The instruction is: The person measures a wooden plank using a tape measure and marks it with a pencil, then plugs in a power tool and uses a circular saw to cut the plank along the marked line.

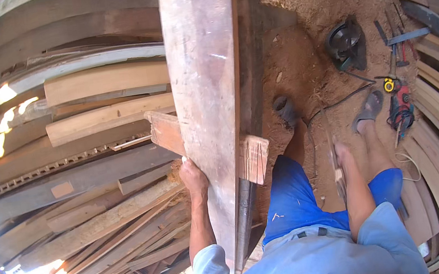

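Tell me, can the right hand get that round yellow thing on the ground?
Probably not without bending: the right hand holds a long thin tool, and the yellow thing lies low by the right foot.

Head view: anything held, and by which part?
Right hand holds a slim tool, exact grip point unclear. Left hand is against the big plank at its left edge; grip unclear.

Your left hand grips the left edge of a long wooden plank, wood blocks jutting from both sides, as your right hand holds a slim tool; a red power tool lies farther right.
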Tool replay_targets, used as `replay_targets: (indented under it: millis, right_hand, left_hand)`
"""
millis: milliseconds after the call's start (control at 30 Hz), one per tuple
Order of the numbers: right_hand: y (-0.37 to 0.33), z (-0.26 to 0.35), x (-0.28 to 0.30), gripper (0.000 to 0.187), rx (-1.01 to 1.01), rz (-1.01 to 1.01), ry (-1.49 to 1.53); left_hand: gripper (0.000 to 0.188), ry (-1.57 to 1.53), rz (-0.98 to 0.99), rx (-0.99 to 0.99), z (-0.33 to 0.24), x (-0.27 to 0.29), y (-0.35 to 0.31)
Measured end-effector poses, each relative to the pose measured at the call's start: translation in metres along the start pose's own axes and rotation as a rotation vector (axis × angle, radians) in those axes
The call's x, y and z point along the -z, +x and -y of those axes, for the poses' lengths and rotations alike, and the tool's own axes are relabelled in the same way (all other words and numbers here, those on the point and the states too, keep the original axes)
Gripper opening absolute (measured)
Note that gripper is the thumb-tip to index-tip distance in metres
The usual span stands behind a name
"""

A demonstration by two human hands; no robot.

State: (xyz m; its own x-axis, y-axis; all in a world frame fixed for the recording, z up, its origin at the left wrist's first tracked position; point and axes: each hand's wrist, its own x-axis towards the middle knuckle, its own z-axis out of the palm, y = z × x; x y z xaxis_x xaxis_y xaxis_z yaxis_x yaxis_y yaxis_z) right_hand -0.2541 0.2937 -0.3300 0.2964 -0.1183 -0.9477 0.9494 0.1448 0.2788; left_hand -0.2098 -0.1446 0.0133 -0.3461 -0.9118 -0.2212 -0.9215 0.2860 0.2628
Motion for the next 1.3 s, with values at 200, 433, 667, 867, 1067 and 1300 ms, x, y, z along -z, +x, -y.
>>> replay_targets:
  millis: [200,433,667,867,1067,1300]
  right_hand:
    - [-0.18,0.125,-0.1,0.054,0.115,0.496,0.117]
    - [-0.287,0.129,-0.098,0.056,0.522,0.438,-0.129]
    - [-0.455,0.14,-0.148,0.053,1.398,-0.075,-0.546]
    - [-0.558,0.113,-0.207,0.04,1.583,0.056,-0.078]
    - [-0.585,0.06,-0.281,0.027,1.643,0.447,0.096]
    - [-0.437,0.026,-0.31,0.046,1.015,0.233,0.038]
  left_hand:
    - [0.059,0.05,0.0,-0.007,-0.004,0.01,0.01]
    - [0.055,0.086,0.041,0.087,-0.008,0.016,0.012]
    - [0.055,0.176,0.064,0.106,-0.017,0.025,0.011]
    - [0.056,0.102,0.148,0.131,-0.009,0.026,0.014]
    - [0.06,0.022,0.22,0.111,-0.013,0.041,0.011]
    - [0.069,-0.077,0.263,0.004,0.005,0.046,-0.002]
